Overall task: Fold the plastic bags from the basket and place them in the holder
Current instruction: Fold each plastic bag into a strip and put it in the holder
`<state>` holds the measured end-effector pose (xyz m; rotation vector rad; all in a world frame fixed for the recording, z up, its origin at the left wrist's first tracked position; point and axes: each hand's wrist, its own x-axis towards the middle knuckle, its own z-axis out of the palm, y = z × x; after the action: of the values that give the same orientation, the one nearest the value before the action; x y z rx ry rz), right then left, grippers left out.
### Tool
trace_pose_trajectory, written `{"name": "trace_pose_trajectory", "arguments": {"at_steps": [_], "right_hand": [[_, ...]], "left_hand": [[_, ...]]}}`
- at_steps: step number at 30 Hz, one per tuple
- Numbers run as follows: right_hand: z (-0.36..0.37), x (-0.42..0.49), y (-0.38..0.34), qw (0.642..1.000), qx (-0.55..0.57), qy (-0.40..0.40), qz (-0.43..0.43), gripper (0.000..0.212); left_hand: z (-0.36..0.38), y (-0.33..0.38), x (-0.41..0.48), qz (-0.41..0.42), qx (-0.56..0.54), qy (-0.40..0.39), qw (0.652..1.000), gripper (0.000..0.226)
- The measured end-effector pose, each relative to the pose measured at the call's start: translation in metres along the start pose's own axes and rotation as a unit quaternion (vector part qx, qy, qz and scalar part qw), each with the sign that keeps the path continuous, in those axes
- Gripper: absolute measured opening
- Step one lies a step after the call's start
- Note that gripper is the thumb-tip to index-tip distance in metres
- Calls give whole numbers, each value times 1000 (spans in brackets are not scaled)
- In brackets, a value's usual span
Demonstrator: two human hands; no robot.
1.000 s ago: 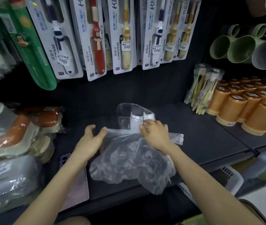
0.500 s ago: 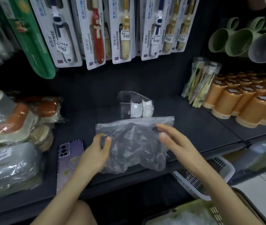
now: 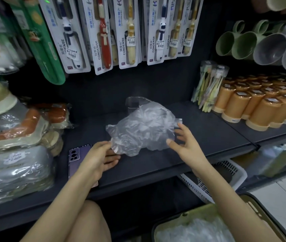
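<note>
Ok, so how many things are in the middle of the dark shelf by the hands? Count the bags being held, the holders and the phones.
Plastic bag: 1
Clear holder: 1
Purple phone: 1
Total: 3

The hanging toothbrush cards (image 3: pixel 124 37) read "CONDENSE" down their sides. Their small price stickers (image 3: pixel 131 41) were too blurred to read surely.
</note>
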<state>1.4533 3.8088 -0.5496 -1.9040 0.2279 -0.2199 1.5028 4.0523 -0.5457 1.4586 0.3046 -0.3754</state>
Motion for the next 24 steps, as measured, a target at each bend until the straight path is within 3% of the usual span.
{"name": "trace_pose_trajectory", "arguments": {"at_steps": [3, 7, 12, 17, 22, 24], "right_hand": [[8, 14, -1, 999, 38, 8, -7, 58], [13, 15, -3, 997, 68, 18, -32, 6], [3, 12, 2, 996, 65, 49, -42, 13], [0, 10, 1, 995, 85, 46, -35, 18], [-13, 8, 3, 987, 157, 19, 0, 32], [-26, 9, 3, 983, 183, 9, 28, 26]], "left_hand": [[3, 1, -6, -6, -31, 7, 999, 42], [7, 3, -11, 24, -46, 6, 999, 31], [13, 4, -16, 92, -60, 22, 994, 24], [18, -5, -21, 262, 168, 63, 948, 42], [7, -3, -8, 300, 149, 46, 941, 27], [-1, -1, -1, 317, 178, 36, 931, 23]]}}
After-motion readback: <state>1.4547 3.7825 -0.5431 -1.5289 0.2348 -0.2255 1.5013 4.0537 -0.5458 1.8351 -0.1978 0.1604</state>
